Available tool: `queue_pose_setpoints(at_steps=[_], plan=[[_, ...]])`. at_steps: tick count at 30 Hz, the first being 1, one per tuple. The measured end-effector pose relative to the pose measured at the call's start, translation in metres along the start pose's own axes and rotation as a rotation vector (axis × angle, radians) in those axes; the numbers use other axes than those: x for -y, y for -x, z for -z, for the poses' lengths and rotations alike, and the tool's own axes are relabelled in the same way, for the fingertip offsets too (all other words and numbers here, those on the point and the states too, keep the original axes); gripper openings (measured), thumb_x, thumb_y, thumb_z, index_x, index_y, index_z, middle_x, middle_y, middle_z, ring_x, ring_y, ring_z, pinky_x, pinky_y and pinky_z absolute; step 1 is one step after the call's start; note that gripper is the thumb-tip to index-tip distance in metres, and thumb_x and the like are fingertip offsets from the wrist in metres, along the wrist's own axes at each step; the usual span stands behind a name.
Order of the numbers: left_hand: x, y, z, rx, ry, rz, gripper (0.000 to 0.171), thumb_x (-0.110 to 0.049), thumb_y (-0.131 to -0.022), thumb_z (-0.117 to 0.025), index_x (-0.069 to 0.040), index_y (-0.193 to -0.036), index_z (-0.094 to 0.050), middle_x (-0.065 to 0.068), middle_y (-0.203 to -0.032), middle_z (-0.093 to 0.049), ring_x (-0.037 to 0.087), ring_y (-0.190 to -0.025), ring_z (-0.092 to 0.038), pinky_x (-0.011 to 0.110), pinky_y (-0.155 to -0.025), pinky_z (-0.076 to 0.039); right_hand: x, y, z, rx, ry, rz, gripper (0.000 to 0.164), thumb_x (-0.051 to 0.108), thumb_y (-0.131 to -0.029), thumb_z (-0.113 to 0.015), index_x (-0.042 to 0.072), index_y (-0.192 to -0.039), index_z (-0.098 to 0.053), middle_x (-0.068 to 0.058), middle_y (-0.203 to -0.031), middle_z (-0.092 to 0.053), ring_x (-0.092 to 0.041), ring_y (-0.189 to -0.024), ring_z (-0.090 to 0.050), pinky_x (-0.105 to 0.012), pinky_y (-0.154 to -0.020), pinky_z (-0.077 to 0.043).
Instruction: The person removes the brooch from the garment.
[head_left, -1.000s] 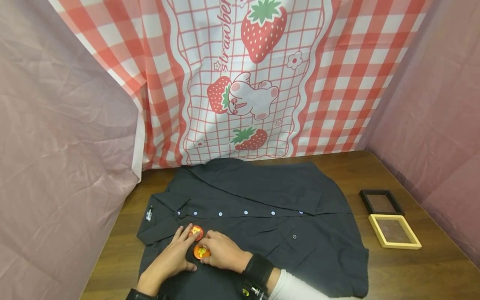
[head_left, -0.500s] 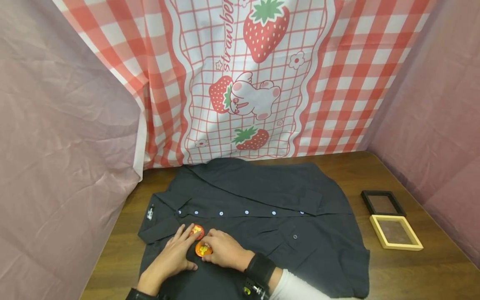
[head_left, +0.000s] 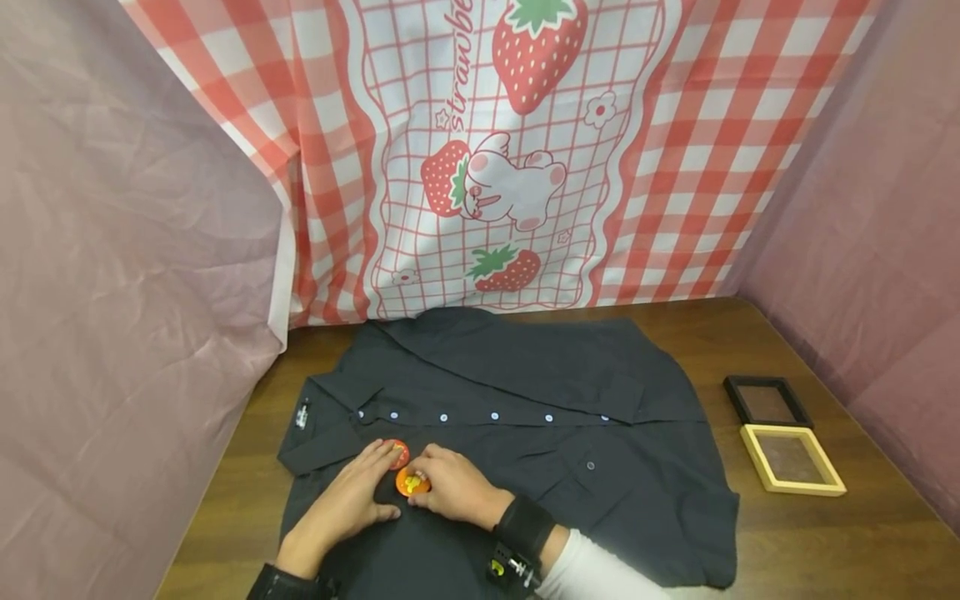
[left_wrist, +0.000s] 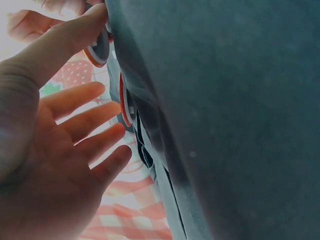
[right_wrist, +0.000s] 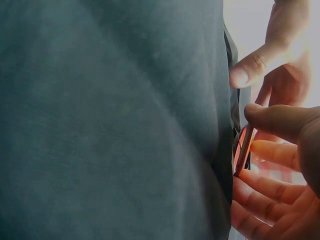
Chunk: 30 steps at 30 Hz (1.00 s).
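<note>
A dark button-up shirt (head_left: pixel 480 367) lies spread out, its collar to the left. My right hand (head_left: pixel 459 487) pinches a round orange pin badge (head_left: pixel 412 482) with a yellow figure, close over the shirt front. In the left wrist view this orange badge (left_wrist: pixel 100 52) is tilted, its grey back partly visible. A red pin badge (head_left: pixel 399 454) lies on the shirt just beyond, partly under the fingers of my left hand (head_left: pixel 348 500). Those fingers are straight, and the left thumb rests on the cloth. The right wrist view shows the held badge (right_wrist: pixel 244 150) edge-on, with a thin pin sticking out.
A black frame (head_left: pixel 767 401) and a pale yellow frame (head_left: pixel 792 460) lie on the wooden table (head_left: pixel 795 533) at the right. Behind the table hangs a red checked strawberry cloth (head_left: pixel 675 192). Pinkish fabric walls (head_left: pixel 142 275) close off both sides.
The head view has shifted slightly. My left fingers have slid further over the red badge and sit closer together. My right hand keeps its pinch on the orange badge.
</note>
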<state>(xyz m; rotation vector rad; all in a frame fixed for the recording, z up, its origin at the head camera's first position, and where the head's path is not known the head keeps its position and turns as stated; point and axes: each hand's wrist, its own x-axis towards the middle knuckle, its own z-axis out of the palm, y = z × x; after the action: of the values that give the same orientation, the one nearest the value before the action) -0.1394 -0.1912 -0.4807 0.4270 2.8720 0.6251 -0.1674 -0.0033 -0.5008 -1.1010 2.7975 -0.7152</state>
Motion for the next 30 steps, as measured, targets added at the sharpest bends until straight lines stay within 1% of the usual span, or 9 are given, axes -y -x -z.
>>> queue_pose_setpoints(at_steps=[5,11,15,21,26,30], plan=[[-0.0006,0.0003,-0.0005,-0.042,-0.015,-0.021,0.076,-0.022,-0.068,-0.088,0.001,-0.134,-0.055,0.022,-0.144,-0.050,0.039,-0.140,-0.039,0.060,-0.110,-0.034,-0.0007,-0.0003,0.0028,0.002,-0.022,-0.022,0.034,0.029,-0.082,-0.079,0.015,-0.112,-0.071,0.002,-0.098,-0.062,-0.002,-0.080,-0.055,-0.017,-0.073,-0.049],[-0.0006,0.0010,-0.0009,-0.069,-0.022,-0.036,0.071,-0.022,-0.070,-0.087,0.000,-0.130,-0.058,0.021,-0.141,-0.053,0.037,-0.139,-0.042,0.058,-0.110,-0.035,-0.0016,0.0009,0.0041,-0.002,-0.061,-0.050,0.033,0.027,-0.083,-0.078,0.014,-0.112,-0.071,0.002,-0.100,-0.063,-0.003,-0.082,-0.056,-0.019,-0.075,-0.050],[-0.0002,0.0008,-0.0012,-0.075,-0.018,-0.035,0.067,-0.022,-0.072,-0.086,-0.001,-0.130,-0.059,0.019,-0.140,-0.055,0.036,-0.137,-0.044,0.058,-0.109,-0.036,-0.0032,0.0008,0.0040,-0.016,-0.099,-0.055,0.032,0.027,-0.083,-0.078,0.014,-0.111,-0.071,0.002,-0.100,-0.064,-0.002,-0.082,-0.057,-0.017,-0.074,-0.050],[-0.0018,0.0002,0.0003,-0.064,-0.012,-0.032,0.065,-0.021,-0.075,-0.084,-0.002,-0.132,-0.058,0.017,-0.139,-0.056,0.035,-0.136,-0.046,0.058,-0.109,-0.037,-0.0055,0.0001,0.0048,-0.049,-0.119,-0.047,0.031,0.026,-0.082,-0.078,0.013,-0.110,-0.072,0.001,-0.100,-0.064,-0.004,-0.083,-0.058,-0.018,-0.074,-0.050],[-0.0020,-0.0004,0.0008,-0.081,-0.017,-0.054,0.060,-0.021,-0.077,-0.082,-0.002,-0.129,-0.060,0.016,-0.136,-0.059,0.035,-0.133,-0.050,0.057,-0.107,-0.040,-0.0052,0.0007,0.0061,-0.060,-0.137,-0.045,0.031,0.025,-0.082,-0.079,0.012,-0.109,-0.072,0.001,-0.099,-0.065,-0.004,-0.082,-0.059,-0.018,-0.073,-0.050],[-0.0018,-0.0010,-0.0001,-0.086,-0.022,-0.051,0.057,-0.021,-0.078,-0.082,-0.003,-0.128,-0.061,0.015,-0.133,-0.061,0.034,-0.129,-0.053,0.057,-0.105,-0.041,-0.0050,0.0014,0.0068,-0.062,-0.152,-0.049,0.031,0.025,-0.081,-0.079,0.012,-0.109,-0.072,0.000,-0.099,-0.065,-0.004,-0.081,-0.058,-0.017,-0.072,-0.050]])
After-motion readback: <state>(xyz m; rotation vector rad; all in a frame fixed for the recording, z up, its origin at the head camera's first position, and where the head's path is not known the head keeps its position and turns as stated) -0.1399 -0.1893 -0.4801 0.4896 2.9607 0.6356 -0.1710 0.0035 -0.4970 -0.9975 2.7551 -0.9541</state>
